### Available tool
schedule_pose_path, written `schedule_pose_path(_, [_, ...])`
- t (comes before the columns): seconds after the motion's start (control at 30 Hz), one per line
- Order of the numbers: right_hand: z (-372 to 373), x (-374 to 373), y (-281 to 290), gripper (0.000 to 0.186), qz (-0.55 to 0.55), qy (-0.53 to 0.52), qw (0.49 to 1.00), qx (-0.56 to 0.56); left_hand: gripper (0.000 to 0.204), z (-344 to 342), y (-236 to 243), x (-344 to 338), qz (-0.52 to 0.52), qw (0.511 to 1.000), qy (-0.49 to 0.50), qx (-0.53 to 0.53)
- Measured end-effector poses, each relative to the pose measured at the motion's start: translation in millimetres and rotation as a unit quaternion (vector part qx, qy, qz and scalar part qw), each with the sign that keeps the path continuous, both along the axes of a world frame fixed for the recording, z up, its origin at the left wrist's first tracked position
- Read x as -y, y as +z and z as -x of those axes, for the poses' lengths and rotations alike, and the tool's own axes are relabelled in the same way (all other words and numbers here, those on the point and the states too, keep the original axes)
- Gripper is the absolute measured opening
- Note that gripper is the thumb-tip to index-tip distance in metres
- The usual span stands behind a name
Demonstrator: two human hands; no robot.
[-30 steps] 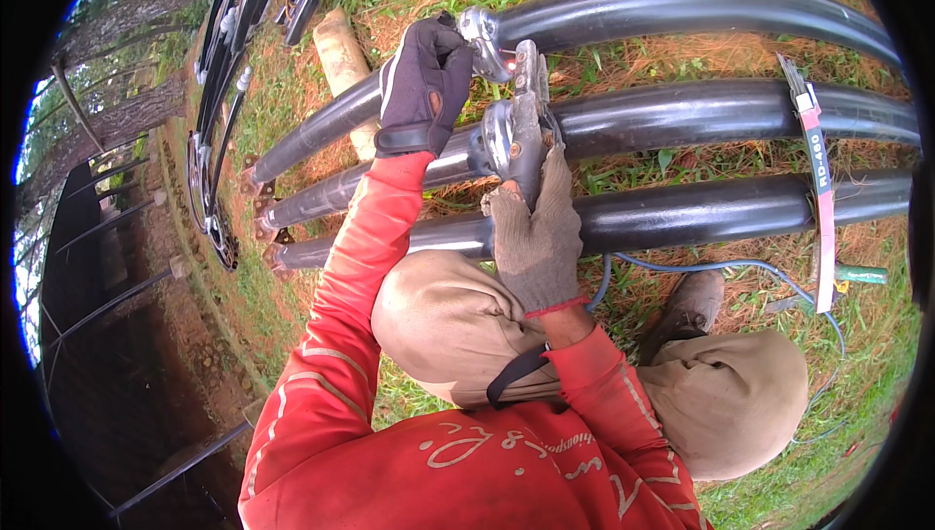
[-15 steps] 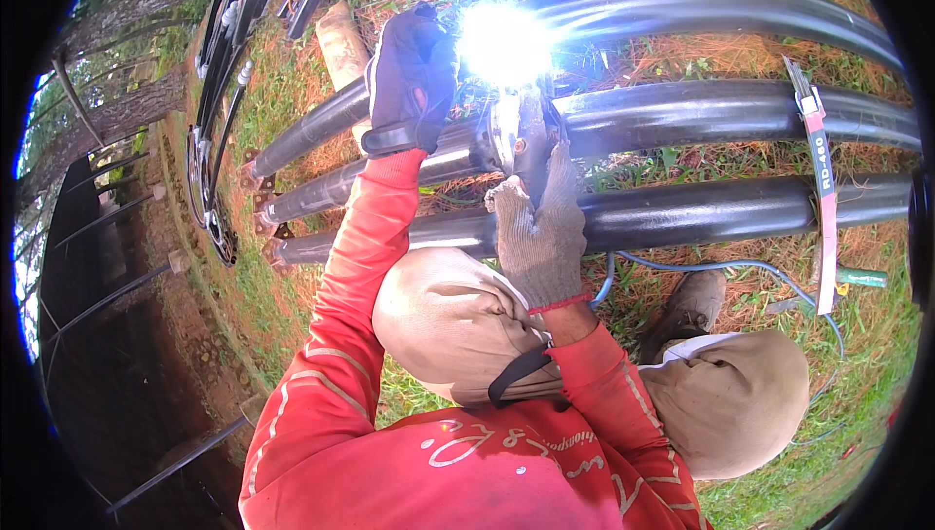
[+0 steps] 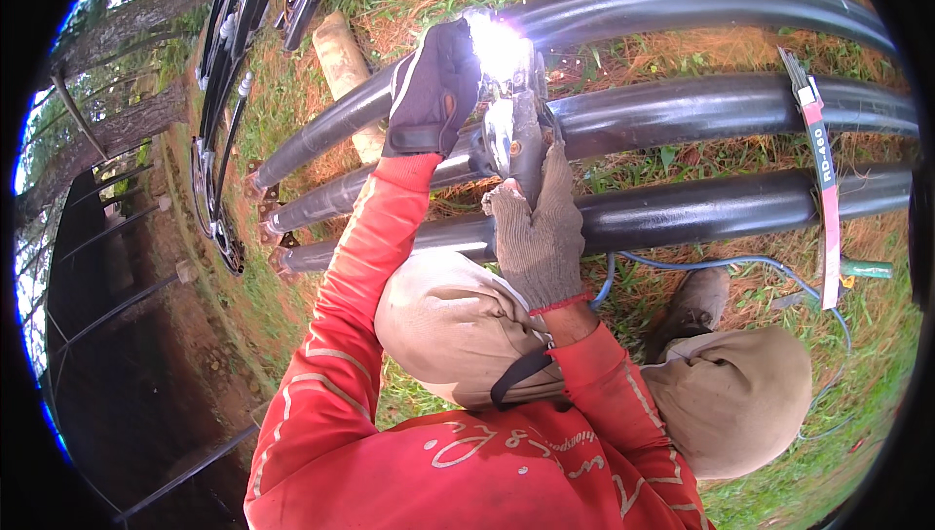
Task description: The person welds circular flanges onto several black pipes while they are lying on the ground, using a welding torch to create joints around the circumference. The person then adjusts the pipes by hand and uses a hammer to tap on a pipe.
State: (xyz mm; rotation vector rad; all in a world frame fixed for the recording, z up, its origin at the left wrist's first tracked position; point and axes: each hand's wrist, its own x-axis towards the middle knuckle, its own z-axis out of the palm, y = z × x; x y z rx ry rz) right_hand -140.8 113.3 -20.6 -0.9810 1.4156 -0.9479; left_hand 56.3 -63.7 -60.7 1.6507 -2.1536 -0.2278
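The far black pipe (image 3: 321, 132) lies across a log (image 3: 341, 55) on the grass; if that rolls, I'd expect the work to shift. The dark-gloved left hand (image 3: 433, 87) curls beside the white glare (image 3: 500, 48); whether it grips anything, I can't tell, but spatter could burn it. The right hand (image 3: 541, 238) grasps a clamp-like holder (image 3: 529, 155); a wobble could stray the arc.

1. Your right glove (image 3: 539, 249) looks like rough, matt knitted cloth
2. Your left glove (image 3: 433, 92) looks like smoother dark cloth
3. Your pipes (image 3: 696, 210) look smooth, glossy black
4. Your tool (image 3: 528, 140) looks like dull, worn metal
5. Beyond, you have a matt wooden log (image 3: 341, 53)
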Motion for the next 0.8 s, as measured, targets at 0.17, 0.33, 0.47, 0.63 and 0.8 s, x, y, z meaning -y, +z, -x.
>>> schedule_pose_path(0.17, [1.1, -2.6, -9.2, 0.083, -0.044, -0.016, 0.997, 0.056, 0.026, 18.2, 8.1, -9.5, 0.039, 0.999, -0.017, 0.0])
schedule_pose_path(0.33, [1.7, -4.8, -4.0, 0.074, 0.016, -0.042, 0.999, 0.03, 0.024, 25.0, 27.2, -14.4, -0.048, 0.998, 0.01, -0.031])
schedule_pose_path(0.47, [1.9, -4.7, -0.8, 0.084, -0.006, -0.039, 0.997, 0.061, 0.023, 27.1, 31.1, -15.3, -0.063, 0.998, 0.026, 0.002])
schedule_pose_path(0.63, [0.3, -5.9, -4.8, 0.076, 0.014, -0.044, 0.998, 0.048, 0.023, 29.0, 28.4, -15.5, -0.059, 0.997, 0.04, 0.002])
schedule_pose_path(0.8, [-1.1, -7.4, -9.9, 0.077, 0.045, -0.033, 0.998, -0.018, 0.028, 20.9, 17.8, -11.8, -0.021, 1.0, 0.002, 0.003])
